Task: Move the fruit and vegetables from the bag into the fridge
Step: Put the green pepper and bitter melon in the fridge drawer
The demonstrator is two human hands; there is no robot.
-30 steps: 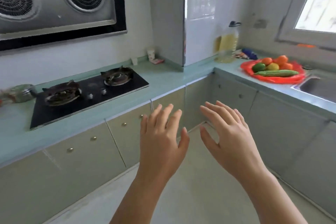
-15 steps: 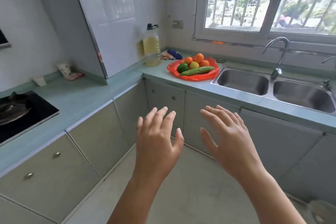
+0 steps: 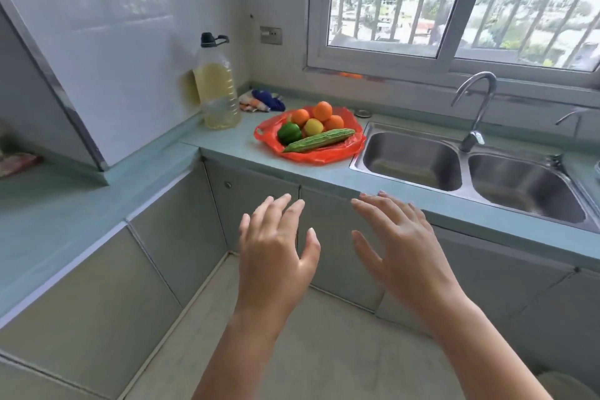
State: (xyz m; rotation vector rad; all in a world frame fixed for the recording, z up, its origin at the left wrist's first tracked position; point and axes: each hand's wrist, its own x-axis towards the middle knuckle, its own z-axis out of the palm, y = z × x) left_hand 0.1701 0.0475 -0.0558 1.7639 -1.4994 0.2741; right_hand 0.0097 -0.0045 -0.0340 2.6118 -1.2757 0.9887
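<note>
A red plastic bag (image 3: 324, 156) lies spread open on the pale green counter, just left of the sink. On it rest a long green bitter gourd (image 3: 319, 140), a green pepper (image 3: 289, 132), a yellow fruit (image 3: 313, 127) and three oranges (image 3: 322, 110). My left hand (image 3: 276, 250) and my right hand (image 3: 399, 237) hover side by side in front of the cabinet doors, below the counter edge, fingers spread and holding nothing. No fridge is in view.
A large oil bottle (image 3: 219, 88) stands in the counter corner left of the bag, with a crumpled cloth (image 3: 263, 101) behind. A double steel sink (image 3: 470, 178) with a tap (image 3: 475, 107) lies to the right, under a barred window. The counter (image 3: 65, 214) wraps around on the left.
The view has swung right from the stove to the sink corner and come closer to the bag. Both hands stay open and raised in front of me.
</note>
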